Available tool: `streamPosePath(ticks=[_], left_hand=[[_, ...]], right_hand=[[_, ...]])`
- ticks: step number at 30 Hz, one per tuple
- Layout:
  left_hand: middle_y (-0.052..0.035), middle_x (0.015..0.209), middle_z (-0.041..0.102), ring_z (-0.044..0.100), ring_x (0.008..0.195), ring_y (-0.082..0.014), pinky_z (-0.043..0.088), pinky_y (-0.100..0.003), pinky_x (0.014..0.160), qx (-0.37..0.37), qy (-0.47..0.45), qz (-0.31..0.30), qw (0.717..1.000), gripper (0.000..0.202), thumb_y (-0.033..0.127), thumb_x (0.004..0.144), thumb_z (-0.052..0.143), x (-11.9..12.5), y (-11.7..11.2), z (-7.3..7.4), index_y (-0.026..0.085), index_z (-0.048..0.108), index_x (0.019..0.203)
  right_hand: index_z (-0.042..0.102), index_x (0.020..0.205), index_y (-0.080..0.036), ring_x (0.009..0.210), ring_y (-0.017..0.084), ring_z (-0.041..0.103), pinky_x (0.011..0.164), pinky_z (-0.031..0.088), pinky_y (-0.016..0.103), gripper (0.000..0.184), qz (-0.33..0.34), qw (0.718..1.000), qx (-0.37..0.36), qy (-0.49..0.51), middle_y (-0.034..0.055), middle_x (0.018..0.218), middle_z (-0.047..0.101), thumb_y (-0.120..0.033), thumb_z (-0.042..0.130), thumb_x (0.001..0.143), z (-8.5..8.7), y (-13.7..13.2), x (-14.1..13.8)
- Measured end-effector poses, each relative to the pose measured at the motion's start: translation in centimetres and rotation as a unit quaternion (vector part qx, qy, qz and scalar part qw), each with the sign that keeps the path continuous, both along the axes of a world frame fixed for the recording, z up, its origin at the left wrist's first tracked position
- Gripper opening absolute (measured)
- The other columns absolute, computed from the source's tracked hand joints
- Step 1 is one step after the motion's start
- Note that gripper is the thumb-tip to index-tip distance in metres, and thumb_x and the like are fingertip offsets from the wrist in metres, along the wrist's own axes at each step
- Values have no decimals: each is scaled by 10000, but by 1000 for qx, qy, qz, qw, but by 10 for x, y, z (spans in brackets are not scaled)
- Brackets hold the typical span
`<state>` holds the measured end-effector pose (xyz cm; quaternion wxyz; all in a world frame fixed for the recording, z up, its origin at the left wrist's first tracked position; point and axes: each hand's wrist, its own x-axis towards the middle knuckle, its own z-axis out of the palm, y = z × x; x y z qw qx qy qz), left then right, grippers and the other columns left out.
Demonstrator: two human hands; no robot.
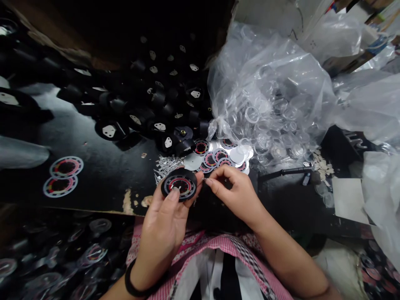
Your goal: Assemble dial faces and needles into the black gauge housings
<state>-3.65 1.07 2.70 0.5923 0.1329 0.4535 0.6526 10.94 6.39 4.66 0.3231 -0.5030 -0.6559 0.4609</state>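
My left hand (165, 225) holds a round black gauge housing (179, 183) with a red, white and black dial face, thumb pressed on its front. My right hand (233, 191) is closed in a pinch right beside the housing's right edge; whatever it pinches is too small to make out. Just beyond both hands lie several loose printed dial discs (215, 158) and small white needles (167, 163) on the black table (103, 175).
A heap of black housings (156, 104) fills the back of the table. A clear plastic bag of transparent rings (268, 108) lies at right. Two dial discs (62, 175) lie at left. A black tool (287, 171) rests at right. Finished gauges (78, 254) lie below left.
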Motion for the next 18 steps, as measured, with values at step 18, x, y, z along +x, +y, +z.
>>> streamPosePath(ticks=[18], left_hand=[[-21,1229,712,621,1230,-227,442,-368,1092,-40,131,-178,974,309,380,884,683,9,9,-12,278,629,1171]], right_hand=[[619,827,-176,762,128,522,695,393,249,113,38,992,78,-94,-12,782,551,-152,606,936,11,-5,9]])
